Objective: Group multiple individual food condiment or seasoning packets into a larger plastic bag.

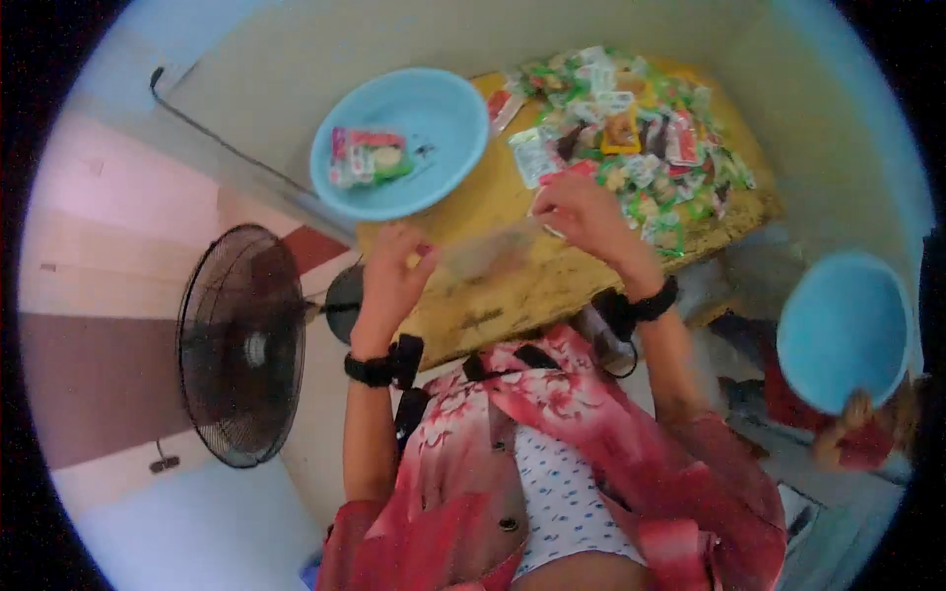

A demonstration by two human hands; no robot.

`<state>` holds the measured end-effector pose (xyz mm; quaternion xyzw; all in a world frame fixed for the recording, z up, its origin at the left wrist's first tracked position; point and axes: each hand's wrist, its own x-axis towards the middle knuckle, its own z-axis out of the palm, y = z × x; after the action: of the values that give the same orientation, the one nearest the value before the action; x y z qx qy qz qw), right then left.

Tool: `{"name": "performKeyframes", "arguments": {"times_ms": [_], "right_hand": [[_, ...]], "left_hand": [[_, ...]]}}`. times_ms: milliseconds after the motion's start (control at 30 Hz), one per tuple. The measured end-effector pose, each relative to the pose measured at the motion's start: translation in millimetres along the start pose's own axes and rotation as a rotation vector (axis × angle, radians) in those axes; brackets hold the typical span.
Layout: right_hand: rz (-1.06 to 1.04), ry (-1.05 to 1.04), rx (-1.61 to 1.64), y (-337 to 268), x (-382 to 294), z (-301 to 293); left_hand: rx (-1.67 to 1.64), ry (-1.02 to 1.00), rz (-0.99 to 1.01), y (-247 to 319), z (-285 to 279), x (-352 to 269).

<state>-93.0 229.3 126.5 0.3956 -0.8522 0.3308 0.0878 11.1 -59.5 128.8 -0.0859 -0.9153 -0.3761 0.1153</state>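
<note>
A blurred, see-through plastic bag (488, 251) is stretched between my hands above the near part of the yellow table. My left hand (395, 273) pinches what looks like its left end, thumb against the fingers. At the other end, my right hand (584, 214) has its fingertips closed on the bag, right beside a pile of small sealed food packets (635, 148). A red packet (569, 171) lies just behind my right fingers. Beyond my left hand, a light-blue plastic basin (443, 177) holds a few packets (369, 156), pink-and-white and green.
The worn yellow tabletop (473, 318) ends close to my body. On the left stands a black fan (244, 347) with a round wire guard. At the right, another person's hand (853, 425) is at a second blue basin (846, 332). A dark cable (229, 144) runs along the wall.
</note>
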Motion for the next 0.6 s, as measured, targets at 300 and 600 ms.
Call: {"name": "performKeyframes", "arguments": {"times_ms": [300, 600], "right_hand": [[0.242, -0.011, 0.664, 6, -10, 24], [0.294, -0.067, 0.524, 13, -18, 30]], "left_hand": [[-0.493, -0.033, -0.379, -21, 6, -16], [-0.757, -0.113, -0.356, -24, 18, -25]]}}
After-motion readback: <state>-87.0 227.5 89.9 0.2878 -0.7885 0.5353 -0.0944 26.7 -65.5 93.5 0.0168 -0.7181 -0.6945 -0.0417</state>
